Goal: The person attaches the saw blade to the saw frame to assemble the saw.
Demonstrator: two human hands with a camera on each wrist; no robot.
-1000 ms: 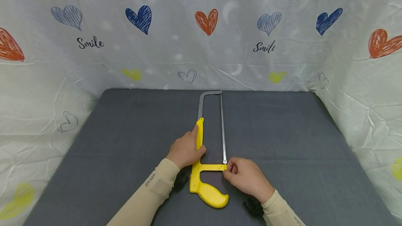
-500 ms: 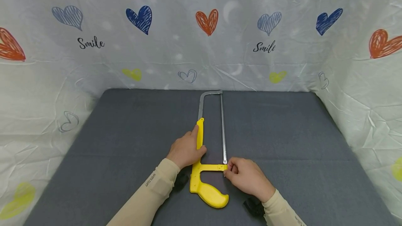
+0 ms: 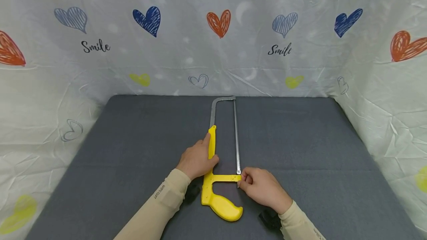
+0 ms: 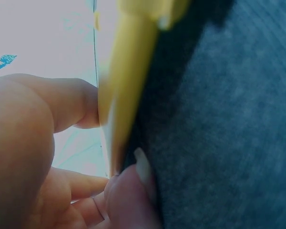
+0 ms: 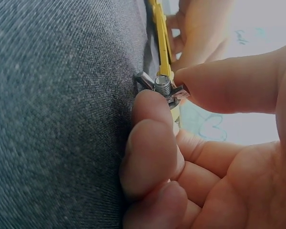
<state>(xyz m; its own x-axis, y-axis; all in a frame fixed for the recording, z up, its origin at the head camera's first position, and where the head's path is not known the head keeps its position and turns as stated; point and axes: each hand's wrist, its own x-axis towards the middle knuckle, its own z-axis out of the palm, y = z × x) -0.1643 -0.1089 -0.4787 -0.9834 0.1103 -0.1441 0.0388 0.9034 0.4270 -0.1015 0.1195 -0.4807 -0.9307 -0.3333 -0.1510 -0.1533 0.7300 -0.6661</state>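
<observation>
A hacksaw (image 3: 224, 206) with a yellow handle and grey metal front frame lies flat on the dark cloth, its front end pointing away. My left hand (image 3: 197, 159) holds the yellow part of its frame, thumb on the inner side; the left wrist view shows the fingers about the blurred yellow bar (image 4: 126, 81). The blade (image 3: 237, 136) runs along the right side. At its near end, my right hand (image 3: 263, 186) pinches a metal wing nut (image 5: 144, 80) between thumb and fingers. A threaded bolt end (image 5: 162, 84) sticks out of the nut, seen in the right wrist view.
Dark grey cloth (image 3: 133, 140) covers the table. A pale curtain (image 3: 180, 55) printed with hearts and "Smile" hangs behind and along both sides. The hacksaw's front end comes close to the table's far edge. Black objects (image 3: 270, 218) sit under the wrists.
The right thumb and fingers have shifted very slightly at the wing nut, and a sliver of metal shows below the fingertips. The left hand and the hacksaw stay in place.
</observation>
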